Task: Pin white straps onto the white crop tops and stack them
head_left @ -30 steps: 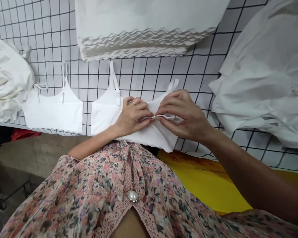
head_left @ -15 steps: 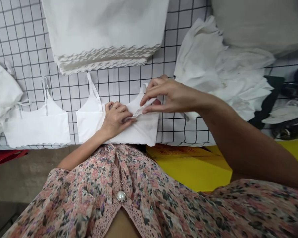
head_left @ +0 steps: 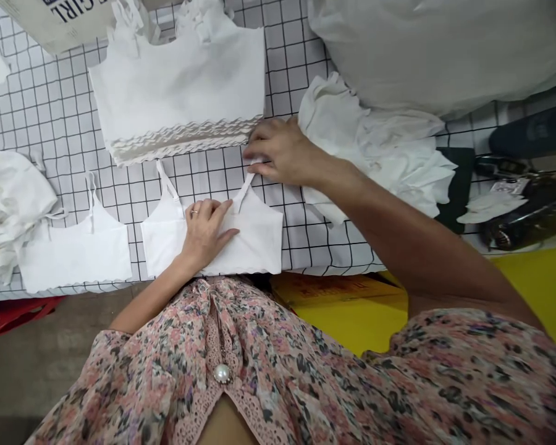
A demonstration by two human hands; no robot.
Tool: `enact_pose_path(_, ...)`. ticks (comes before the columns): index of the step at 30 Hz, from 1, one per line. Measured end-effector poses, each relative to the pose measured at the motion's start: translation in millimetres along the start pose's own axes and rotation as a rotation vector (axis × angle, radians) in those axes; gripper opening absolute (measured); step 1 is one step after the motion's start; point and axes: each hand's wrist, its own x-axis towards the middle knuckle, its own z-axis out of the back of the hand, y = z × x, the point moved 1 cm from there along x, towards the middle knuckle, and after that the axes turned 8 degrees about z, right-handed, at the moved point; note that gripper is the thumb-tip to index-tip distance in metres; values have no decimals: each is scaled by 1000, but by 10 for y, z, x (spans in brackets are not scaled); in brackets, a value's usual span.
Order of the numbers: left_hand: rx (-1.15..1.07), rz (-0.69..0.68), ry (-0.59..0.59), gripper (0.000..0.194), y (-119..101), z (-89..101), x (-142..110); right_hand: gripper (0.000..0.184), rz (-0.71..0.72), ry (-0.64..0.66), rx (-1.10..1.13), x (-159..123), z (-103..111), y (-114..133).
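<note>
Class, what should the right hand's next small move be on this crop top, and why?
Probably lower the strap flat onto the grid sheet: the right hand holds its tip, the left hand pins the crop top, and its other strap already lies flat.

Floral pink blouse (head_left: 306,383) with lace placket (head_left: 192,402), pearl button (head_left: 222,373)

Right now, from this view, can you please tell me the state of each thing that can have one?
left hand: open, flat on the top
right hand: pinching the strap's end
white camisole top: lying flat
strap: stretched straight
stack of white tops: piled flat, scalloped hems aligned
second white top: lying flat
white fabric pile: crumpled
</note>
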Motion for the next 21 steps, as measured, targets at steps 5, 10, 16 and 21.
enact_pose_path(5, 7, -165, -72, 76, 148, 223, -466, 59, 117, -227, -94, -641, -708, 946)
enact_pose_path(10, 71, -123, 141, 92, 444, 257, -812, 88, -1, -61, -139, -1250, -1314, 1231)
enact_pose_path(16, 153, 11, 93, 98, 588, 238, -1046, 93, -153, -121, -267, -1776, -1206, 914)
enact_pose_path(21, 216, 90, -27, 75, 1035, 647, -913, 91, -54, -295, -351, -1816, -1280, 998)
